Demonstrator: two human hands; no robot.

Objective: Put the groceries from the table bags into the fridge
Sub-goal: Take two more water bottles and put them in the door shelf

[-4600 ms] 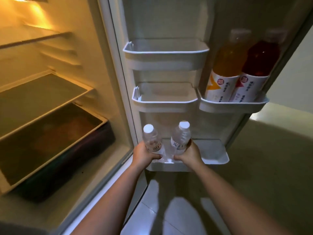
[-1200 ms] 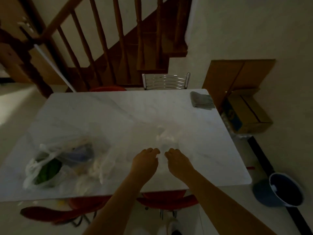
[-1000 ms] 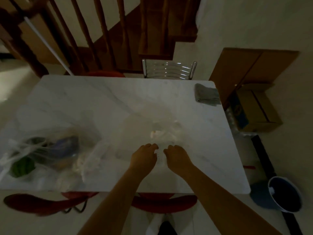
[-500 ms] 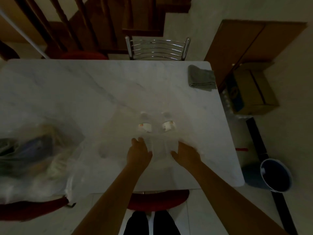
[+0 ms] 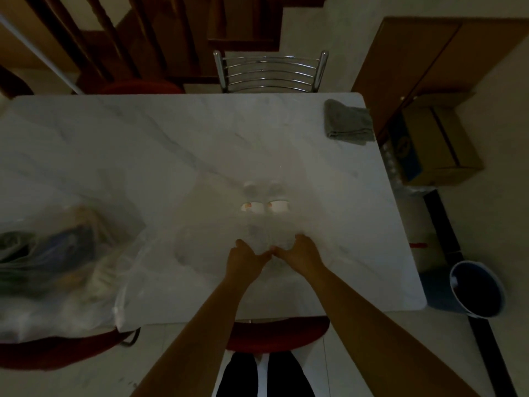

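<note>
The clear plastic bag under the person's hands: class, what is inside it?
Two water bottles show through the clear bag; both hands cover their lower ends.

Your left hand and right hand: bare, forearms unsleeved. Your legs: dark trousers, seen at bottom edge.

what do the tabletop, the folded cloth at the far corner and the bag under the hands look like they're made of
Tabletop: probably marble or a marble-look slab, pale with grey veins and a smooth, faintly glossy face.
Folded cloth: soft grey fabric, perhaps terry; matte, with limp folded edges.
Bag: thin clear plastic film, crinkled and see-through, with two bottles' labels showing inside. The left hand and right hand bunch it.
</note>
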